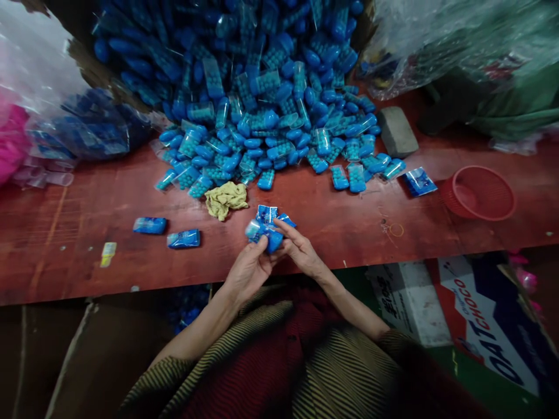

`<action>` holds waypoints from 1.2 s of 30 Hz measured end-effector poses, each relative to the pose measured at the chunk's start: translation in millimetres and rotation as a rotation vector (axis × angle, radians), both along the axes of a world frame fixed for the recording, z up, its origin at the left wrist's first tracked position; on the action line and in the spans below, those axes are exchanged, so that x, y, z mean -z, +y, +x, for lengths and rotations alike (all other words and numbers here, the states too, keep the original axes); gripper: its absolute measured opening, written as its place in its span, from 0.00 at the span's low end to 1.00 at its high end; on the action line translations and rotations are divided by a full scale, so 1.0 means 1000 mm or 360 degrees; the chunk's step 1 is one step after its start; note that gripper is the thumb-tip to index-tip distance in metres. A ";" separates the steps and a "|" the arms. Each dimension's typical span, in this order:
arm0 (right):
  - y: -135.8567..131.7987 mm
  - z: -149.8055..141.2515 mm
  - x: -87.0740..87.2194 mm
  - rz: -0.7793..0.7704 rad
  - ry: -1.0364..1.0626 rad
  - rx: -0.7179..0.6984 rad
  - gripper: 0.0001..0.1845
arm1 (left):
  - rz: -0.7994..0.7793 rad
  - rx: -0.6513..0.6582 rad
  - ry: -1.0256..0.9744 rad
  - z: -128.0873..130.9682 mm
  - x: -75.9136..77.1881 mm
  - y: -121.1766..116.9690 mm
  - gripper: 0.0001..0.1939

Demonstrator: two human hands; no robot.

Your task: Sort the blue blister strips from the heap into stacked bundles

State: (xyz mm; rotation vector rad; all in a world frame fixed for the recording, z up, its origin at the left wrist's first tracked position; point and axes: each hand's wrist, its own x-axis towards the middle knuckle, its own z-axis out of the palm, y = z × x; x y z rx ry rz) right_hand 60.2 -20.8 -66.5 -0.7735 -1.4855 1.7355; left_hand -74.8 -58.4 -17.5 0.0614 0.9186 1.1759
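Observation:
Close to the table's front edge, my left hand [248, 265] is closed round a small clear container with a blue cap [273, 240], its thumb on the near side. From the right, my right hand [303, 251] grips the same container, fingers along its far side; part of its grip is hidden. Just beyond lie flat blue printed sleeves [266, 213], partly covered by the container and fingers. To the left, a sleeved container [184, 238] and another sleeved container [149, 225] lie on their sides.
A big heap of blue-capped containers [257, 128] with small blue balls spreads across the back. A yellowish crumpled cloth [226, 199], a grey block [397, 131], blue sleeves [419, 181] and a red basket [478, 216] lie on the red table [96, 203]. Plastic bags flank the heap.

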 end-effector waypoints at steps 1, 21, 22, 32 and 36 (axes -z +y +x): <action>0.002 0.001 -0.001 0.0065 -0.0001 0.0012 0.30 | 0.0017 -0.0059 0.0054 -0.009 -0.003 0.000 0.11; 0.090 -0.023 -0.004 0.1617 -0.1478 -0.0762 0.24 | 0.0622 0.1127 0.3279 -0.041 0.071 0.006 0.28; 0.089 -0.021 -0.005 0.1621 -0.1496 -0.0737 0.24 | 0.0699 0.1194 0.3303 -0.048 0.073 0.012 0.27; 0.066 -0.013 0.009 0.1465 -0.1684 -0.0202 0.29 | 0.1053 0.1201 0.3232 -0.061 0.071 0.036 0.27; 0.066 -0.019 0.012 0.1410 -0.1774 -0.0136 0.26 | 0.1028 0.1145 0.3266 -0.059 0.079 0.039 0.27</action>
